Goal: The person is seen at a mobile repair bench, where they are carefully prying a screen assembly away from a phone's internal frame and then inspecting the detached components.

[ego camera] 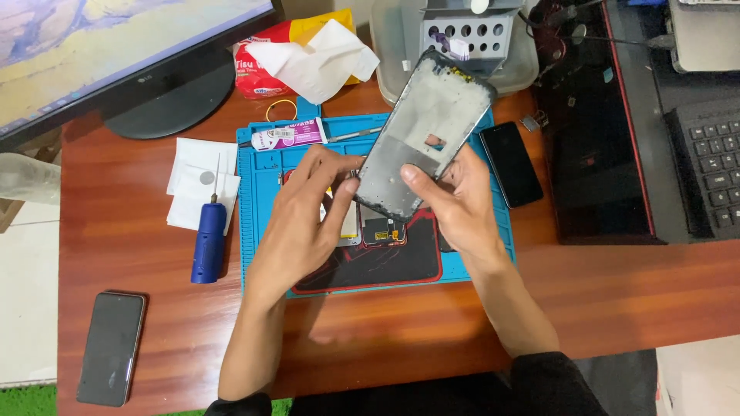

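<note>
A grey phone middle frame [428, 131] with a camera cut-out is tilted up above the blue repair mat [262, 166]. My right hand [455, 204] grips its lower right edge, thumb on the front. My left hand [301, 216] pinches its lower left edge with fingertips. Beneath the hands, on the mat, lies an opened phone with a dark panel and small parts [381, 231], partly hidden.
A blue electric screwdriver [208, 239] lies on white paper left of the mat. A glue tube [289, 136] and tweezers rest at the mat's top. Black phones lie at right [511, 163] and front left [112, 347]. Monitor stand [169, 96], tissue pack [308, 58], laptop keyboard [713, 166] surround.
</note>
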